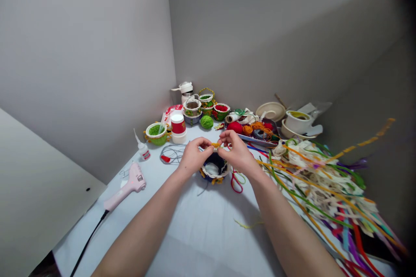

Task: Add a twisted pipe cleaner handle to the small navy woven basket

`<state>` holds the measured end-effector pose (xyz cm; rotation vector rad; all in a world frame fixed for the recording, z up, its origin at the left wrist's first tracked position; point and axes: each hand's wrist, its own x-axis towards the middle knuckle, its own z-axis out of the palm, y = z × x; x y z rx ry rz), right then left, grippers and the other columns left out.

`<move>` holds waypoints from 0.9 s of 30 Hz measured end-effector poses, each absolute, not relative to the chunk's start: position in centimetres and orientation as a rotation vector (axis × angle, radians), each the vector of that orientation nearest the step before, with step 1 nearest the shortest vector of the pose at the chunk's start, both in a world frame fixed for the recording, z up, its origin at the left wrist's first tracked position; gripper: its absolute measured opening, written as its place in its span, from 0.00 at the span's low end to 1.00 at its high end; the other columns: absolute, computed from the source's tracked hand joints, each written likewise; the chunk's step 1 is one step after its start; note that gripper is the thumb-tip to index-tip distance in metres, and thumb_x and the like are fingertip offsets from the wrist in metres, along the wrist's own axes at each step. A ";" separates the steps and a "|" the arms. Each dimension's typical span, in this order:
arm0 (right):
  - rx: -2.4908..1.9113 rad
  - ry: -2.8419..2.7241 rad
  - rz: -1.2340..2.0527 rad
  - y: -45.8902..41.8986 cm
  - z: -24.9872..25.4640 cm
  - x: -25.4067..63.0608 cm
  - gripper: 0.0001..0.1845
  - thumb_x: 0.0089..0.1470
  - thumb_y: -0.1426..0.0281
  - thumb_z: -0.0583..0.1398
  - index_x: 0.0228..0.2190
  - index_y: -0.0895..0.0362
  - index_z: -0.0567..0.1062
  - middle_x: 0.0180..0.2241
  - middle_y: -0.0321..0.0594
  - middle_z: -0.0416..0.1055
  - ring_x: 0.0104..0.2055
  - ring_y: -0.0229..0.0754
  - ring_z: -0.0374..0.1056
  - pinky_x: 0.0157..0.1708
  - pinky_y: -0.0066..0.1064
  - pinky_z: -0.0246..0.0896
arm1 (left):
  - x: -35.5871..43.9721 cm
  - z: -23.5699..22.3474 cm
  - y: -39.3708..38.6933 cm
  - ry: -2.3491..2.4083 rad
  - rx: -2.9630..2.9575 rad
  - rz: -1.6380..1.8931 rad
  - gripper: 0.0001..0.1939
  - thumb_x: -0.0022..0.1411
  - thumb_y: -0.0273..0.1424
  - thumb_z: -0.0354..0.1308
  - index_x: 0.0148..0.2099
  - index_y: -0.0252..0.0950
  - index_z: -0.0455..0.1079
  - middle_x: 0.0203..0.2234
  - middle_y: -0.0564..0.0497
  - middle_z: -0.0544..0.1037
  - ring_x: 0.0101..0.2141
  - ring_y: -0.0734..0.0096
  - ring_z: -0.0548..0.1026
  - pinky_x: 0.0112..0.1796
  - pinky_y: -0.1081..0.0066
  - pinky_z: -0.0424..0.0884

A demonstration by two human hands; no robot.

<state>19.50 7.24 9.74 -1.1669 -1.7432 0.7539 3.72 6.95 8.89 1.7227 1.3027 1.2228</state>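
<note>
A small dark blue basket (223, 167) with a white braided rim and yellow flower-like trims stands on the table between my arms. Above its far rim, my left hand (195, 156) and my right hand (236, 152) meet, fingertips pinched on a small yellow piece (215, 144). Whether that piece is fixed to the rim, I cannot tell; the fingers hide part of it. Red-handled scissors (237, 182) lie beside the basket, below my right wrist. Grey cord (175, 150) with a red object (165, 159) lies left of my left hand.
At the left are a pink glue gun (126, 188) and a small glue bottle (143, 150). Behind stand a green basket (157, 139), a red-and-white container (178, 124), a green yarn ball (206, 122) and a yarn tray (256, 140). Tangled strips (320, 186) cover the right side.
</note>
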 end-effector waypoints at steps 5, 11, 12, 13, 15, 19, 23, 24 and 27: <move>-1.157 -1.694 0.787 7.5 9.3 19.1 0.18 0.40 0.74 0.57 0.38 0.55 0.63 0.35 0.37 0.67 0.37 0.41 0.65 0.40 0.34 0.61 | 3.7 8.9 6.9 1.285 1.722 1.222 0.03 0.53 0.29 0.57 0.30 0.35 0.71 0.27 0.53 0.76 0.30 0.72 0.72 0.36 0.73 0.67; -1.125 -1.663 0.852 7.7 9.0 19.0 0.20 0.39 0.75 0.56 0.38 0.55 0.62 0.34 0.36 0.66 0.38 0.40 0.65 0.41 0.34 0.60 | 3.7 9.0 6.9 1.274 1.729 1.213 0.03 0.53 0.28 0.57 0.30 0.36 0.72 0.27 0.53 0.76 0.31 0.71 0.72 0.36 0.73 0.67; -1.122 -1.657 0.857 7.8 9.0 19.0 0.20 0.39 0.75 0.56 0.38 0.55 0.62 0.33 0.36 0.66 0.37 0.40 0.65 0.41 0.34 0.60 | 3.7 9.0 6.8 1.272 1.730 1.211 0.03 0.53 0.28 0.57 0.30 0.36 0.72 0.27 0.53 0.76 0.31 0.71 0.72 0.36 0.73 0.67; -1.116 -1.652 0.866 7.8 9.0 19.0 0.20 0.39 0.75 0.56 0.38 0.55 0.62 0.33 0.36 0.66 0.37 0.40 0.65 0.41 0.34 0.60 | 3.7 9.0 6.8 1.271 1.731 1.210 0.03 0.53 0.28 0.57 0.30 0.36 0.72 0.27 0.53 0.76 0.31 0.71 0.72 0.36 0.73 0.67; -1.099 -1.643 0.888 7.9 8.9 19.0 0.20 0.38 0.75 0.56 0.38 0.55 0.62 0.32 0.35 0.65 0.37 0.40 0.65 0.40 0.33 0.60 | 3.7 9.0 6.8 1.269 1.732 1.207 0.03 0.53 0.28 0.57 0.30 0.36 0.72 0.27 0.53 0.76 0.31 0.72 0.72 0.36 0.73 0.67; -1.090 -1.629 0.923 7.9 9.0 19.0 0.20 0.38 0.75 0.56 0.37 0.55 0.62 0.32 0.35 0.65 0.36 0.39 0.64 0.39 0.32 0.59 | 3.7 9.0 6.9 1.263 1.736 1.206 0.03 0.53 0.28 0.57 0.31 0.35 0.72 0.27 0.53 0.76 0.31 0.72 0.72 0.36 0.73 0.67; -1.095 -1.613 0.944 8.0 9.0 19.0 0.19 0.37 0.75 0.56 0.37 0.55 0.62 0.32 0.34 0.65 0.35 0.39 0.64 0.37 0.31 0.59 | 3.8 8.9 7.0 1.261 1.739 1.208 0.03 0.53 0.28 0.57 0.31 0.35 0.72 0.27 0.53 0.76 0.31 0.72 0.72 0.36 0.73 0.67; -1.092 -1.606 0.951 8.0 9.0 19.0 0.19 0.37 0.75 0.56 0.36 0.55 0.62 0.31 0.34 0.65 0.35 0.39 0.64 0.37 0.31 0.59 | 3.8 8.9 7.0 1.260 1.740 1.209 0.03 0.53 0.28 0.57 0.31 0.35 0.72 0.27 0.53 0.76 0.31 0.72 0.72 0.36 0.73 0.67; -1.075 -1.584 0.978 8.0 8.9 19.0 0.20 0.37 0.76 0.57 0.36 0.55 0.62 0.31 0.34 0.65 0.34 0.39 0.64 0.36 0.30 0.58 | 3.8 8.9 7.0 1.257 1.744 1.210 0.04 0.53 0.28 0.57 0.31 0.35 0.72 0.27 0.53 0.76 0.31 0.72 0.72 0.36 0.73 0.67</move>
